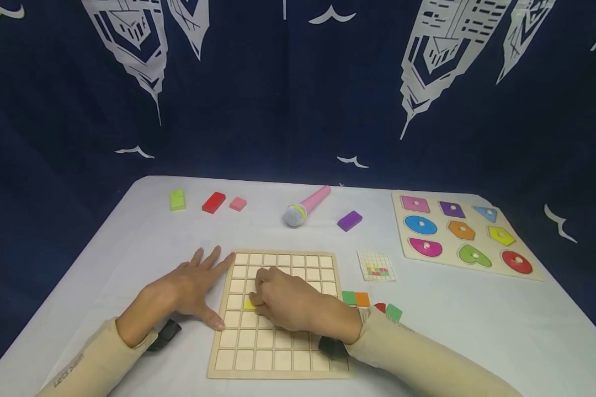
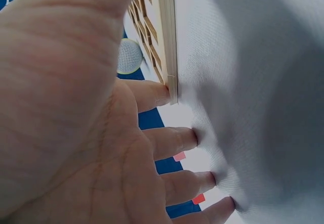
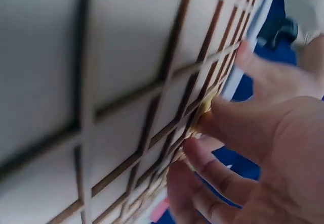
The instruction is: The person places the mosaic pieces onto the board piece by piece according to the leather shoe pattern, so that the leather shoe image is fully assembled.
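Note:
A wooden grid board [image 1: 245,372] with rows of square cells lies on the white table. My left hand [image 1: 184,289] is spread at its left side, index finger at the top left corner and thumb at the lower left edge. In the left wrist view, the index fingertip touches the board's rim [image 2: 171,57] while the other fingertips rest on the cloth. Over the board's middle, my right hand [image 1: 290,300] has curled fingers and pinches a small yellow square tile [image 1: 249,305] at a cell in the left part. The right wrist view shows the tile [image 3: 207,102] partly hidden by the thumb.
Green and orange tiles [image 1: 362,299] and a red piece lie right of the board, partly behind the right forearm. A pattern card [image 1: 376,267] is above them. Farther back are colored blocks [image 1: 213,202], a toy microphone [image 1: 305,207] and a shape puzzle [image 1: 457,264].

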Tool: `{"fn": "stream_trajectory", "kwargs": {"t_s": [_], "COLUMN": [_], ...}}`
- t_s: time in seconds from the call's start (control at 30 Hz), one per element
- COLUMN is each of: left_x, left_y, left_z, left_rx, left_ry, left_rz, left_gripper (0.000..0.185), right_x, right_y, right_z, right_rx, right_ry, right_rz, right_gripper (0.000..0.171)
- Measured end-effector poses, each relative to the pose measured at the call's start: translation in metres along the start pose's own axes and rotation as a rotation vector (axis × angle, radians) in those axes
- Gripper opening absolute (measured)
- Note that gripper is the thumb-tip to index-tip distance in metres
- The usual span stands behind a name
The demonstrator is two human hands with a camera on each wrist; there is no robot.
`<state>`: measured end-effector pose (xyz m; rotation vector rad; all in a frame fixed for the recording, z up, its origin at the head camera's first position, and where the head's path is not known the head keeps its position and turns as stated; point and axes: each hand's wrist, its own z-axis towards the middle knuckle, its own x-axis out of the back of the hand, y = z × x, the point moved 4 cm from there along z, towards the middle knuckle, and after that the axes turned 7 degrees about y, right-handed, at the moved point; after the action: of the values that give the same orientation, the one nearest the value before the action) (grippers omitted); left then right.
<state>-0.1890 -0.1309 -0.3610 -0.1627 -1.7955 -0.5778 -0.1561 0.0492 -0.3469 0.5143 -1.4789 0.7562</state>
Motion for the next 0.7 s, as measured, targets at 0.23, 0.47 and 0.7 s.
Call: {"fn": "stream_trajectory", "kwargs": {"t_s": [0.23, 0.47, 0.7], "left_x": [-0.002, -0.008, -0.006], "left_y": [0.001, 0.002, 0.002], "left_z": [0.001, 0.001, 0.001], "left_rx": [0.001, 0.009, 0.005], "left_ry": [0.018, 0.016, 0.029], "left_rz": [0.003, -0.027, -0.023], "left_gripper": [0.138, 0.139, 0.14], "right_x": [0.0, 0.012, 0.034], "right_y": [-0.011, 0.024, 0.083], "right_z": [-0.031, -0.07, -0.122], "right_rx": [0.065, -0.049, -0.223], "right_ry": [-0.053, -0.01, 0.009], "right_rz": [-0.207, 0.147, 0.388], "right_gripper": [0.04, 0.036, 0.023]}}
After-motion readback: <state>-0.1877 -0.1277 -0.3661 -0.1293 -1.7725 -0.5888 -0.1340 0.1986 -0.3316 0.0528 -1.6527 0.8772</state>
